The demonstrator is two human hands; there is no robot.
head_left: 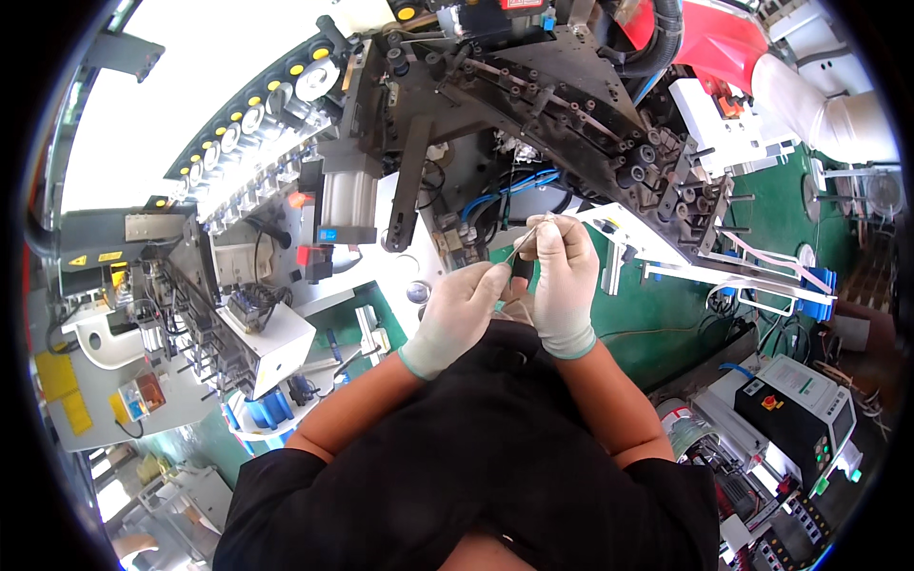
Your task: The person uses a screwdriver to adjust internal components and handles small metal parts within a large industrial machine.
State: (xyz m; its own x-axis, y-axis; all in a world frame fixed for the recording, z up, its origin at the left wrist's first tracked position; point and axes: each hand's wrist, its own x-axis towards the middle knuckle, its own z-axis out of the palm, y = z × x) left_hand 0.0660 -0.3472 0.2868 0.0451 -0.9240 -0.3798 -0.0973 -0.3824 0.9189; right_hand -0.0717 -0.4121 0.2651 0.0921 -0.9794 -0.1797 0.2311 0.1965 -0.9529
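Both my hands wear thin white gloves and are raised close together in front of my chest. My left hand (pixel 458 312) is closed, thumb against the fingers, on the lower end of a thin, greyish, rod-like piece (pixel 517 250). The piece slants up to my right hand (pixel 564 284), whose thumb and forefinger pinch its upper end. Whether it is a wire or a slim tool is too small to tell. A dark machine frame (pixel 562 105) with bolts and rollers stands just beyond my hands.
A metal cylinder (pixel 349 205) hangs on the machine to the left, with blue hoses (pixel 509 193) near the centre. White machine housings (pixel 276 347) stand at left. At lower right is a black control box (pixel 785 423) with buttons. The floor (pixel 657 314) is green.
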